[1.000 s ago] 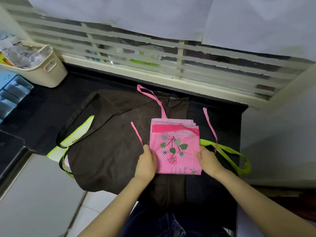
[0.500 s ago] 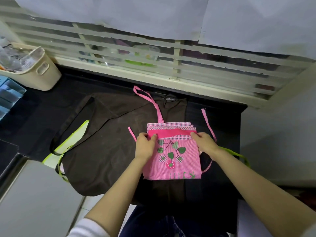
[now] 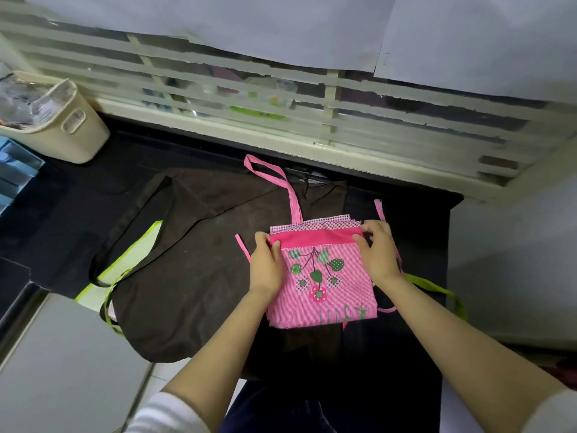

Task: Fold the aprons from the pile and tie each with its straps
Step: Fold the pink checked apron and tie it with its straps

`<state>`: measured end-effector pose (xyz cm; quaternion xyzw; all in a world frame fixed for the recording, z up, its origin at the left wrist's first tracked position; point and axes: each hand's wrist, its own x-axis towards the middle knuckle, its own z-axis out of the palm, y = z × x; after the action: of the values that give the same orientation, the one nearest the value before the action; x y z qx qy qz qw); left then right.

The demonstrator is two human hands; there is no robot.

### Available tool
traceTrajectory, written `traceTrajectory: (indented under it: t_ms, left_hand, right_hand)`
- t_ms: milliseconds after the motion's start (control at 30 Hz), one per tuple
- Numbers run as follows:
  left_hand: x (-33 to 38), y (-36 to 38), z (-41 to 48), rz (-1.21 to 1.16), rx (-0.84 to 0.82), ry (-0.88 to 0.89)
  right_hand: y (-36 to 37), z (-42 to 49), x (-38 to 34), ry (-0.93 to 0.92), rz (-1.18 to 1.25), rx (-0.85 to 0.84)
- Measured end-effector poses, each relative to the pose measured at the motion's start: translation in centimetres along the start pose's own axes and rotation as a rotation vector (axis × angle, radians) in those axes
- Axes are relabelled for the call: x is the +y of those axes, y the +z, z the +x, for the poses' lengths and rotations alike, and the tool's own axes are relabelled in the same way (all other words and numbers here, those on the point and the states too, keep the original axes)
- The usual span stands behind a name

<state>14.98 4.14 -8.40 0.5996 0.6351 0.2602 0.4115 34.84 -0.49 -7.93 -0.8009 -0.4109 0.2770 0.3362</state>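
A folded pink apron (image 3: 321, 285) with a flower patch lies on top of a spread dark brown apron (image 3: 187, 254). My left hand (image 3: 267, 264) grips the pink apron's upper left edge, fingers curled over it. At the upper right corner my right hand (image 3: 376, 251) pinches the folded layers. A pink neck strap (image 3: 281, 185) loops away toward the window. Thin pink ties (image 3: 379, 209) trail out on both sides. A lime-green apron (image 3: 125, 260) peeks out beneath the brown one.
The aprons lie on a black counter (image 3: 78, 198) under a louvred window (image 3: 281, 98). A cream basket (image 3: 65, 126) with clutter stands at the back left beside blue trays (image 3: 15, 170). A lime-green strap (image 3: 437, 292) loops out at the right, near a white ledge.
Both hands slid from the pink apron's lower sides up to its top corners and took hold there. The camera view shifted slightly closer.
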Motion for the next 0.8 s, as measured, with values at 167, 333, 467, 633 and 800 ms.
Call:
traceTrajectory:
  t_ms: [167, 333, 467, 633, 800]
  left_hand:
    - [-0.6, 0.2, 0.7, 0.016, 0.053, 0.063]
    - [-0.8, 0.3, 1.1, -0.075, 0.037, 0.097]
    - [-0.5, -0.1, 1.4, -0.165, 0.012, 0.169]
    - [-0.2, 0.1, 1.7, -0.21, -0.004, 0.12]
    - [-0.6, 0.8, 2.2, -0.117, 0.033, -0.088]
  right_hand:
    - [-0.2, 0.8, -0.4, -0.024, 0.04, -0.074]
    - [0.0, 1.6, -0.7, 0.016, 0.063, -0.112]
    - [0.1, 2.1, -0.6, 0.052, 0.009, -0.179]
    - [0.4, 2.8, -0.3, 0.088, -0.014, -0.199]
    - [0.6, 3.6, -0.4, 0.167, -0.032, -0.158]
